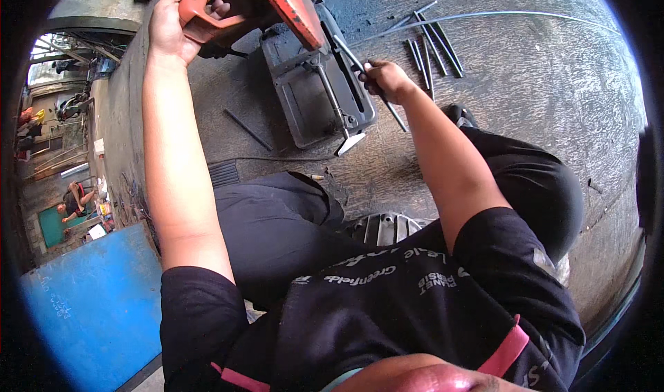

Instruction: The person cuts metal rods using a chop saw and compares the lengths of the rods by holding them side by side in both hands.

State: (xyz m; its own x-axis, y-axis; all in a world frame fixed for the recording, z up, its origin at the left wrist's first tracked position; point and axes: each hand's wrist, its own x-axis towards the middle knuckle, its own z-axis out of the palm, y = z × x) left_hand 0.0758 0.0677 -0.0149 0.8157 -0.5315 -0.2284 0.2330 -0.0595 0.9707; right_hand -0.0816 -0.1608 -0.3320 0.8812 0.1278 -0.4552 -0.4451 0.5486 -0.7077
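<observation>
A cut-off saw with an orange blade guard [289,8] and a dark metal base [297,108] stands on the floor in front of me. My left hand [171,29] is wrapped round its orange handle [196,18], at the upper left. On the right side of the base, my right hand [387,80] grips a thin grey metal rod [396,118]. That rod slants across the base, its far end close to the guard. A clamp screw [330,94] runs along the base toward me. The blade itself is hidden by the guard.
Several cut metal rods [434,46] lie beyond my right hand, with a long thin strip [512,13] curving past them. One short bar [247,130] lies left of the saw. A cable [277,159] crosses the floor. A blue panel [90,302] and another person [77,199] are at far left.
</observation>
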